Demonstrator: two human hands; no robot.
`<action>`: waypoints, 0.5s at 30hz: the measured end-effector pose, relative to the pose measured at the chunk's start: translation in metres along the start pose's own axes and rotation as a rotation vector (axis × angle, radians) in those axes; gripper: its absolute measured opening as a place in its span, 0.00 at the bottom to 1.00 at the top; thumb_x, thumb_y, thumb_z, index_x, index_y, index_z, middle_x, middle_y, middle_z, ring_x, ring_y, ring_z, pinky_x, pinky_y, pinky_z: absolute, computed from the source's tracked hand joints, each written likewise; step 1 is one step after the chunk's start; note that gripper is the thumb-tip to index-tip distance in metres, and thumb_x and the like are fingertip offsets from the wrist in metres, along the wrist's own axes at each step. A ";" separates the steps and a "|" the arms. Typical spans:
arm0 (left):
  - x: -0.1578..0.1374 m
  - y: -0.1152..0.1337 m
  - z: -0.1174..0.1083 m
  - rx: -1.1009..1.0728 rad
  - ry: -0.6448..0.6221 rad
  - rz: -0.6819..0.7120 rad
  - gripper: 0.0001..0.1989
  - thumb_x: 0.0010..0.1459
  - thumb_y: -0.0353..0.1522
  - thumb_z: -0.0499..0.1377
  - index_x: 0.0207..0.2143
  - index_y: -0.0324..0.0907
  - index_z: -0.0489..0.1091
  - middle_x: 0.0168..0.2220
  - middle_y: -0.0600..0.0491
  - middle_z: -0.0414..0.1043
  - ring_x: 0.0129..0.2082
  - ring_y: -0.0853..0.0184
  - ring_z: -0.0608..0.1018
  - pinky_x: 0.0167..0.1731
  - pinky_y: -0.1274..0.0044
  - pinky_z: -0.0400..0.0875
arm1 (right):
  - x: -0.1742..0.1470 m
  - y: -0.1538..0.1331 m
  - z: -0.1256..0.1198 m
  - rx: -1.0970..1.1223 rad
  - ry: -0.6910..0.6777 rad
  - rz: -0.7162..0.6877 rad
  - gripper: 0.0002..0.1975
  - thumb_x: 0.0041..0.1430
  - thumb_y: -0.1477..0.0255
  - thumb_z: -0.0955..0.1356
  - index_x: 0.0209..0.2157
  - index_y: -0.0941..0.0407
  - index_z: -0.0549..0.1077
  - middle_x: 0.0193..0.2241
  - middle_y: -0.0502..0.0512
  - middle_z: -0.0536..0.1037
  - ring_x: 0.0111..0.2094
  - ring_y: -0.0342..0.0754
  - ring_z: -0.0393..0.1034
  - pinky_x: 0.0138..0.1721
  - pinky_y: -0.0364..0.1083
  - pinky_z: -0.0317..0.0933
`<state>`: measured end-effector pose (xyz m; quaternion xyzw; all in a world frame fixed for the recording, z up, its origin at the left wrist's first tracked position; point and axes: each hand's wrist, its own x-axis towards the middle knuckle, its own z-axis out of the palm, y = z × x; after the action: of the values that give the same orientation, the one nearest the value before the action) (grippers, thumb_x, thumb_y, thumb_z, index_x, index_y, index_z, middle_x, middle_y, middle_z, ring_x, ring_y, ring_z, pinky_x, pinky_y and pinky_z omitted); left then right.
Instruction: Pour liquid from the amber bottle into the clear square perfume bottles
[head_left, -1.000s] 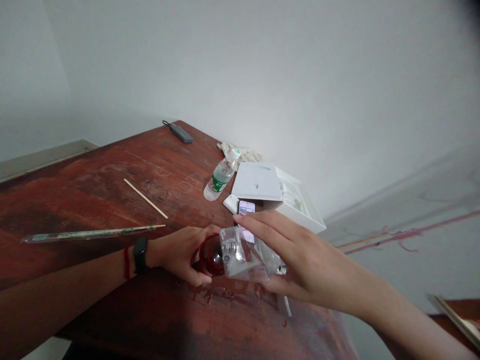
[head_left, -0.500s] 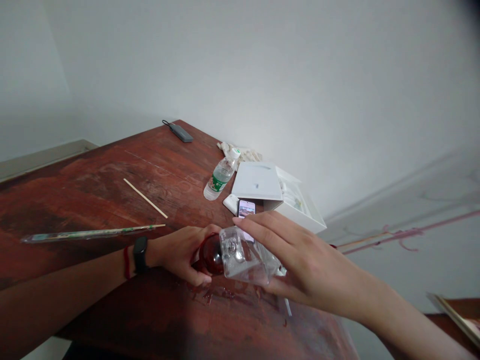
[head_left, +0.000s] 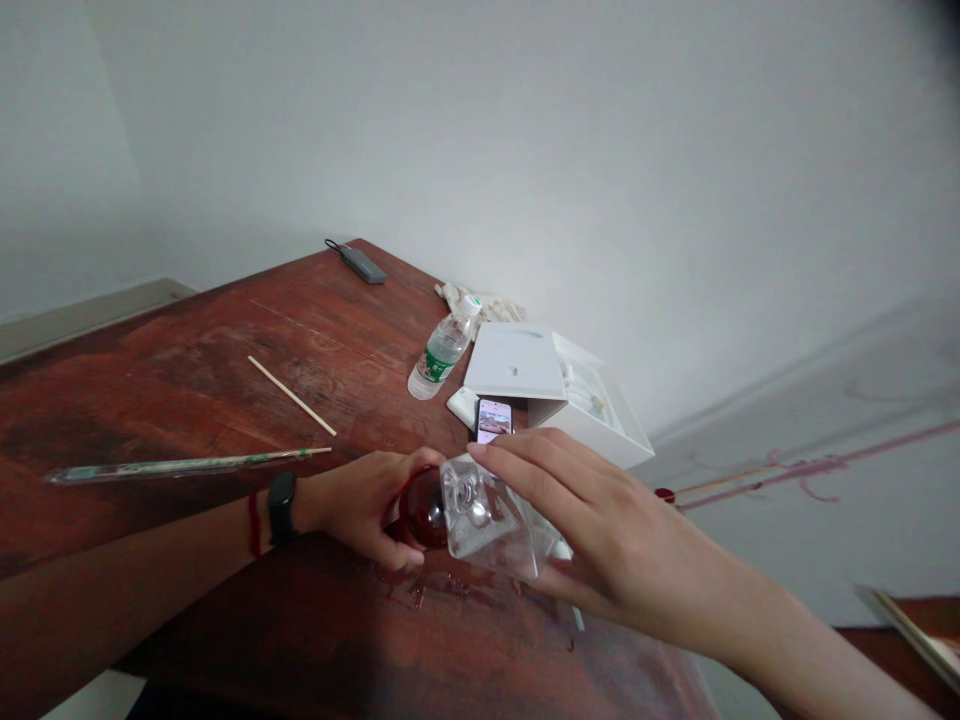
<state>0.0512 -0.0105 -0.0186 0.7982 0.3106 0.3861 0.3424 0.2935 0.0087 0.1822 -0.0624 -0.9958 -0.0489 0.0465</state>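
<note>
My left hand (head_left: pixel 375 505) is closed around a dark red, shiny rounded vessel (head_left: pixel 425 508), its thumb low on the near side; whether it is a cup or a bottle is hard to tell. Fingers of my right hand (head_left: pixel 577 510) grip a clear, square-cornered plastic container (head_left: pixel 487 520) from the far right. The container is tilted and its left end touches or overlaps the red vessel. Part of the container is hidden behind my right hand. Wet drops (head_left: pixel 431 590) lie on the table just below my hands.
On the brown wooden table (head_left: pixel 187 370) are a chopstick (head_left: pixel 292 395), wrapped chopsticks (head_left: pixel 187 465) and a water bottle (head_left: pixel 444 350). A phone (head_left: pixel 493 420), an open white box (head_left: pixel 517 362), a cloth (head_left: pixel 495 308) and a grey device (head_left: pixel 360 264) lie farther back. A wall stands behind.
The clear container and my right hand have shifted very slightly, with the container's right end a little lower. My left hand stays on the red vessel.
</note>
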 end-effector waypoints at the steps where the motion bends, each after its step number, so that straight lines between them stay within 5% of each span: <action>1: 0.000 0.000 0.000 0.001 0.007 0.006 0.35 0.47 0.36 0.73 0.56 0.45 0.64 0.44 0.52 0.81 0.38 0.57 0.84 0.38 0.73 0.77 | -0.001 0.000 0.000 -0.001 0.003 0.003 0.25 0.76 0.66 0.65 0.68 0.62 0.64 0.60 0.70 0.79 0.58 0.61 0.77 0.55 0.57 0.76; 15: 0.000 -0.003 -0.001 0.015 -0.006 -0.001 0.34 0.48 0.38 0.74 0.55 0.44 0.66 0.45 0.51 0.81 0.40 0.54 0.84 0.43 0.70 0.78 | -0.004 -0.001 0.003 0.033 0.017 0.007 0.24 0.78 0.65 0.64 0.68 0.61 0.65 0.58 0.69 0.80 0.57 0.60 0.78 0.57 0.58 0.75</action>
<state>0.0501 -0.0084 -0.0208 0.8017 0.3128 0.3813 0.3376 0.2967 0.0077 0.1785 -0.0646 -0.9958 -0.0330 0.0563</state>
